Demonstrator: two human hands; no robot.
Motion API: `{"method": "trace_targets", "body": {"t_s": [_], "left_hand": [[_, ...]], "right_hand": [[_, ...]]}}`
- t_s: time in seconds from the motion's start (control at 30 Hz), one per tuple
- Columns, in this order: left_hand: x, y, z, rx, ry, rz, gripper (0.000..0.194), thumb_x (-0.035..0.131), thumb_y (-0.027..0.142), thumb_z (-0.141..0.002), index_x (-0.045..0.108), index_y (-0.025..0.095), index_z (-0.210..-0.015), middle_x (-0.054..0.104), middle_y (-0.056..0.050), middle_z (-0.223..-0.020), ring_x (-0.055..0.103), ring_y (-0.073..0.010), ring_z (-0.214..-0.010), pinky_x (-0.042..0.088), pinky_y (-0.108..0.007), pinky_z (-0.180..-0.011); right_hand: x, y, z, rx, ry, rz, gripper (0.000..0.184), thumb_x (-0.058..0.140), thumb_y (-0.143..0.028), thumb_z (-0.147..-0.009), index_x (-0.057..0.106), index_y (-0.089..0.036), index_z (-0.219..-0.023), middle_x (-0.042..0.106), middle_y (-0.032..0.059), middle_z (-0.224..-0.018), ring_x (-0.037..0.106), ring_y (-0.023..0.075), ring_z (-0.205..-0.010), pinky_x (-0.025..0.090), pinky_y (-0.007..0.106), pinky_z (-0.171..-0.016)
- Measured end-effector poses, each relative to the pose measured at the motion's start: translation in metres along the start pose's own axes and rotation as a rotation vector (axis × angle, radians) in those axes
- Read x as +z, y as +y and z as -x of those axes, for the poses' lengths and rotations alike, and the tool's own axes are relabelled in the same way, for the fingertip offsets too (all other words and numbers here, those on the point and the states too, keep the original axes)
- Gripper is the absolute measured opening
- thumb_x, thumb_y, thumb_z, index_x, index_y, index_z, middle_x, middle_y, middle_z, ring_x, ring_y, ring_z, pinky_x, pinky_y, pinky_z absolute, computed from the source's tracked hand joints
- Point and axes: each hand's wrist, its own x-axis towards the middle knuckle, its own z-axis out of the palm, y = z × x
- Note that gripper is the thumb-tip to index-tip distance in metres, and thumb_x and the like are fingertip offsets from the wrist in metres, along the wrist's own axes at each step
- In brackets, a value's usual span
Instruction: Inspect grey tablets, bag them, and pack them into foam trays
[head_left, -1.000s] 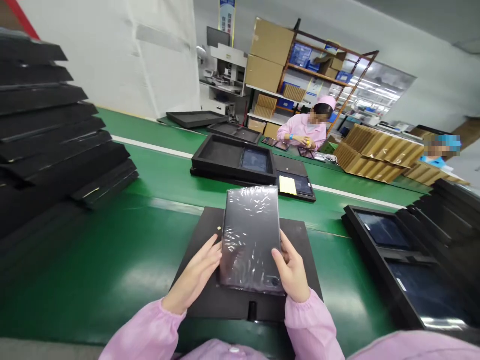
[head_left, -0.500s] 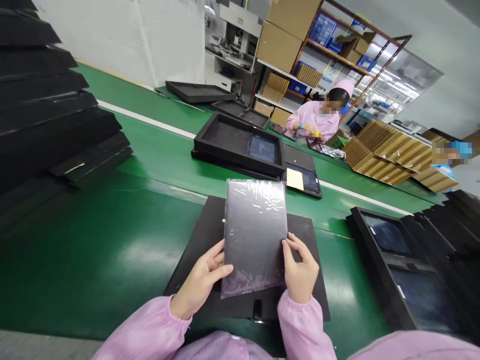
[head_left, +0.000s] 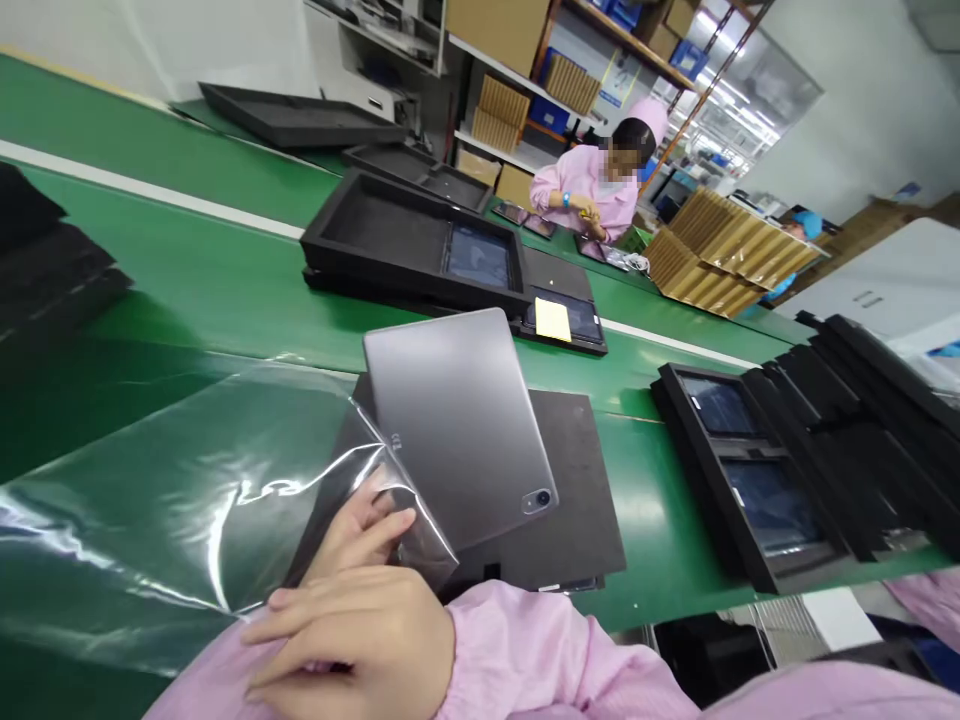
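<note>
A grey tablet [head_left: 457, 430] shows its back, with the camera lens at its lower right corner, tilted over a black foam board [head_left: 577, 470]. My left hand [head_left: 364, 525] grips the tablet's lower left edge, partly seen through a clear plastic bag [head_left: 187, 480]. The bag spreads out to the left, and its right end overlaps the tablet's lower left part. My right hand [head_left: 367, 640] is crossed over my left wrist, its curled fingers at the bag's lower edge. Its fingertips are partly hidden.
Beyond the tablet, a black foam tray [head_left: 360, 225] holds a dark tablet, and a yellow note [head_left: 553, 320] lies beside it. Another black tray [head_left: 675, 440] with two tablets stands at right. Black foam is piled at left [head_left: 52, 260]. A co-worker [head_left: 592, 190] sits across the green table.
The tablet has come out of most of its clear bag. My right hand has moved from the tablet's right edge leftward across my left wrist, and the bag now stretches left.
</note>
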Motion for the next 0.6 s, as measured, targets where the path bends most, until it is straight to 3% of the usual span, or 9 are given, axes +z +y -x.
{"method": "trace_targets", "body": {"t_s": [0.07,0.17,0.27,0.33,0.37,0.43,0.5,0.6], "left_hand": [[0.003,0.005,0.004,-0.060,-0.024,0.003,0.091,0.087,0.031,-0.069,0.045,0.025,-0.149,0.077,-0.009,-0.117,0.076,-0.0251,-0.097,0.060,-0.025,-0.074],[0.005,0.008,0.006,-0.065,0.011,-0.018,0.089,0.089,0.030,-0.065,0.051,0.025,-0.145,0.081,-0.005,-0.098,0.077,-0.0196,-0.079,0.057,-0.021,-0.065],[0.008,0.010,0.006,-0.031,0.059,-0.046,0.089,0.094,0.032,-0.058,0.057,0.024,-0.139,0.080,-0.001,-0.085,0.073,-0.0164,-0.070,0.055,-0.018,-0.060],[0.013,0.013,0.005,-0.033,0.075,-0.057,0.096,0.096,0.035,-0.052,0.058,0.021,-0.138,0.081,-0.004,-0.091,0.074,-0.0189,-0.073,0.055,-0.020,-0.059],[0.015,0.014,0.005,-0.040,0.085,-0.063,0.099,0.097,0.036,-0.049,0.058,0.020,-0.139,0.081,-0.006,-0.094,0.073,-0.0197,-0.073,0.055,-0.021,-0.059],[0.018,0.018,0.004,-0.042,0.100,-0.074,0.103,0.096,0.038,-0.049,0.055,0.020,-0.141,0.081,-0.007,-0.097,0.071,-0.0179,-0.067,0.054,-0.021,-0.057],[0.019,0.019,0.003,-0.053,0.091,-0.107,0.101,0.095,0.040,-0.053,0.053,0.020,-0.143,0.081,-0.007,-0.100,0.070,-0.0164,-0.064,0.052,-0.020,-0.054],[0.019,0.018,0.002,-0.094,0.036,-0.172,0.099,0.092,0.044,-0.058,0.051,0.020,-0.144,0.079,-0.010,-0.111,0.074,-0.0233,-0.083,0.056,-0.023,-0.063]], "right_hand": [[-0.004,-0.010,-0.006,0.091,0.007,-0.117,0.082,0.073,-0.018,-0.073,0.047,-0.070,-0.131,0.056,-0.0318,-0.127,0.072,0.0171,-0.109,0.058,0.029,-0.102],[-0.025,-0.039,-0.021,0.304,0.109,-0.180,0.066,0.074,-0.013,-0.075,0.064,-0.067,-0.112,0.067,-0.0297,-0.116,0.075,0.0172,-0.107,0.060,0.036,-0.102],[-0.071,-0.064,-0.029,0.358,0.532,-0.054,0.033,0.072,-0.015,-0.082,0.078,-0.046,-0.090,0.080,-0.0155,-0.098,0.078,0.0176,-0.094,0.065,0.034,-0.088],[-0.107,-0.067,-0.025,0.312,0.848,0.112,0.012,0.071,-0.023,-0.085,0.076,-0.032,-0.092,0.081,-0.0039,-0.096,0.078,0.0204,-0.094,0.063,0.036,-0.089],[-0.122,-0.064,-0.020,0.278,0.958,0.182,0.016,0.070,-0.030,-0.085,0.074,-0.028,-0.101,0.080,0.0013,-0.101,0.077,0.0229,-0.099,0.061,0.040,-0.093],[-0.138,-0.053,-0.004,0.287,1.030,0.251,0.038,0.068,-0.041,-0.085,0.065,-0.028,-0.121,0.075,0.0067,-0.121,0.070,0.0255,-0.117,0.056,0.047,-0.102],[-0.132,-0.037,0.014,0.360,0.994,0.250,0.047,0.070,-0.044,-0.082,0.062,-0.029,-0.126,0.072,0.0083,-0.127,0.069,0.0277,-0.119,0.056,0.048,-0.101],[-0.093,-0.013,0.036,0.482,0.876,0.229,0.044,0.076,-0.048,-0.072,0.072,-0.027,-0.111,0.080,0.0070,-0.103,0.075,0.0316,-0.103,0.062,0.046,-0.088]]}}
